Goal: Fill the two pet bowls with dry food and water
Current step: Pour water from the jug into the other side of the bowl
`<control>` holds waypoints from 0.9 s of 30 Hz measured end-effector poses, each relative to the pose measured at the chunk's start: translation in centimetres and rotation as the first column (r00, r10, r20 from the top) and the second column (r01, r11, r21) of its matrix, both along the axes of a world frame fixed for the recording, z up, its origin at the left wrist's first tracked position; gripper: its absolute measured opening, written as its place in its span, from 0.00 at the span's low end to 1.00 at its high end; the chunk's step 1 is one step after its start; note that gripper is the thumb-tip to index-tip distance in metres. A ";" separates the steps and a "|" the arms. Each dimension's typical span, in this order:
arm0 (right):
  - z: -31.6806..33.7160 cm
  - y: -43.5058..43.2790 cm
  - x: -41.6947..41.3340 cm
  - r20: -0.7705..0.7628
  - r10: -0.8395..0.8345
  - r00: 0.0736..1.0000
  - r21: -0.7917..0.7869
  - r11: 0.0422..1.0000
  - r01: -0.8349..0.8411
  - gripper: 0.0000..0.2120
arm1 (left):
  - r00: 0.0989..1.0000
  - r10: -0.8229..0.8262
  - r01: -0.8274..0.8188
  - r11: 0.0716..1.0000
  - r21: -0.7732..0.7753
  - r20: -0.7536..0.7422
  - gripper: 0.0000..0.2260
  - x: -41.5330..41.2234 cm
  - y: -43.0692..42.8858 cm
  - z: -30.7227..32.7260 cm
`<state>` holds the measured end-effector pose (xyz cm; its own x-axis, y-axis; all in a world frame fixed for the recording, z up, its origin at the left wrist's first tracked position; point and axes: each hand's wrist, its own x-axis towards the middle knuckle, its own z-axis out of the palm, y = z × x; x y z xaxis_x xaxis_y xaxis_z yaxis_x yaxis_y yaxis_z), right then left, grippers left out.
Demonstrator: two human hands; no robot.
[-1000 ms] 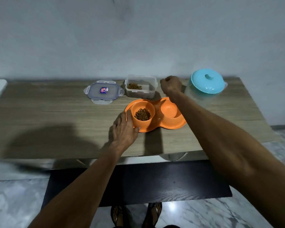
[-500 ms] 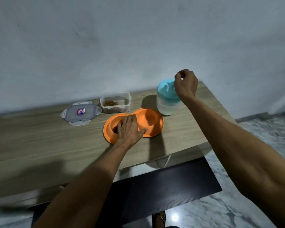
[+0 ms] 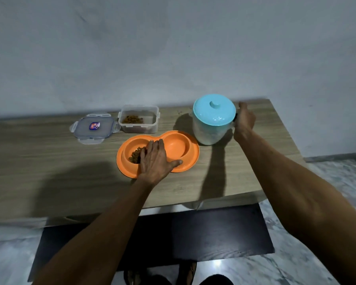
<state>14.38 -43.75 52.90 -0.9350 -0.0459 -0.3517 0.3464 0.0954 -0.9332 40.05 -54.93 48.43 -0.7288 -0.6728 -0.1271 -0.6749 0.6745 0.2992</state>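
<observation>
An orange double pet bowl (image 3: 190,159) lies on the wooden table (image 3: 49,157). Its left well holds brown dry food (image 3: 135,156); its right well (image 3: 176,146) looks dry and bare. My left hand (image 3: 155,159) rests flat on the bowl's middle, fingers straight, partly covering the food. A pale jug with a light blue lid (image 3: 214,112) stands just right of the bowl. My right hand (image 3: 244,119) is against the jug's right side at its handle. The fingers are blurred and hidden behind the jug.
A clear plastic box (image 3: 139,119) with a little dry food stands open behind the bowl. Its lid (image 3: 94,127) lies flat to the left. The table's right edge is close to the jug. A dark mat (image 3: 193,233) lies on the marble floor below.
My right hand dropped from above the jug's lid to the jug's right side at the handle. The left hand stays on the bowl. The view shifted and drew closer.
</observation>
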 end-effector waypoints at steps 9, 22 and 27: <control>-0.5 -0.4 -0.3 0.070 0.015 0.997 -0.001 1.000 -0.015 0.12 | 1.000 -0.001 0.001 1.000 0.003 -0.004 0.46 0.3 -0.1 -0.7; 2.6 -1.4 1.5 -0.062 0.019 0.998 0.112 0.994 -0.012 0.09 | 1.000 -0.010 0.011 0.998 0.058 -0.011 0.46 0.4 -0.3 -0.1; 4.3 -2.0 2.0 -0.151 0.083 0.985 0.191 0.980 -0.053 0.14 | 1.000 -0.017 0.018 0.996 0.084 -0.013 0.46 0.6 -0.4 0.2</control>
